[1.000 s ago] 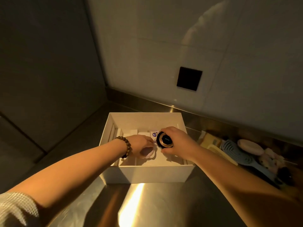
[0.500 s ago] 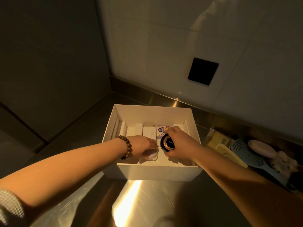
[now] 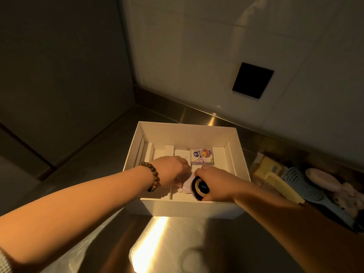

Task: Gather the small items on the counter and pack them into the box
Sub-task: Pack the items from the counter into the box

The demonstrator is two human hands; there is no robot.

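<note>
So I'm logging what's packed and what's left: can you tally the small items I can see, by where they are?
In the box: 4 - black jar in the right hand, pale pink round case under the left hand, cartoon-printed packet, white carton.
On the counter, right: 4 - yellow comb, blue brush, pink oval item, plush toy.
Total: 8

A brushed steel counter carries everything, a bright streak of light glaring off its near part. A white open box sits in the middle. To the right lie a yellow comb, a blue vented hairbrush, a pink oval item and a plush toy (dimly lit).
</note>
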